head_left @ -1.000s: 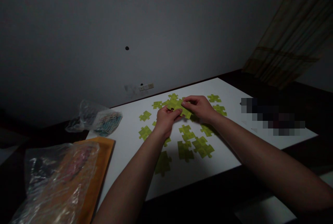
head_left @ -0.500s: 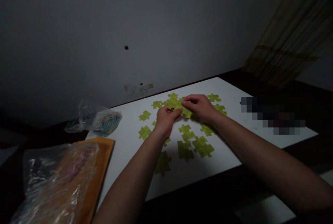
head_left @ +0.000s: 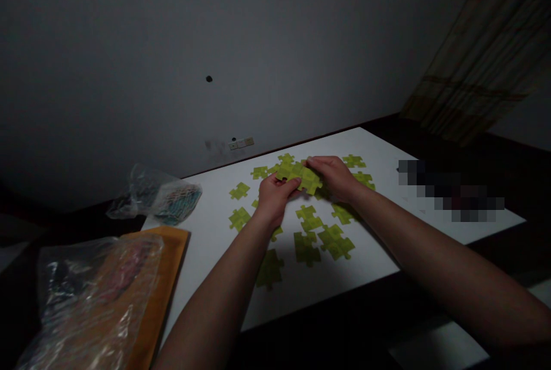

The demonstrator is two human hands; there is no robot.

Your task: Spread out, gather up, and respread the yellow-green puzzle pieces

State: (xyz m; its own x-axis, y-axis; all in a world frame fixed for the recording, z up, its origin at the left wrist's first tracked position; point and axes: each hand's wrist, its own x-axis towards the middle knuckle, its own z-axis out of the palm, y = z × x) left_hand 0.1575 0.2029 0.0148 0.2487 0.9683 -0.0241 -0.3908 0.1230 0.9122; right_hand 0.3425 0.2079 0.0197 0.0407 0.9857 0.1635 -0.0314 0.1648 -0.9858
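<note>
A white board lies on a dark table with several yellow-green puzzle pieces scattered on it, such as a joined pair near the front. My left hand and my right hand meet above the board's middle. Both pinch a cluster of joined yellow-green pieces, lifted a little off the board. The left fingers grip its near left edge; the right fingers grip its right side.
A clear plastic bag with coloured bits lies left of the board. A second crinkled plastic bag rests on an orange envelope at the front left. A blurred patch covers something at the right. A grey wall with a socket stands behind.
My right fingers have shifted slightly back along the joined pieces, showing more of their top. Both arms otherwise stay where they were.
</note>
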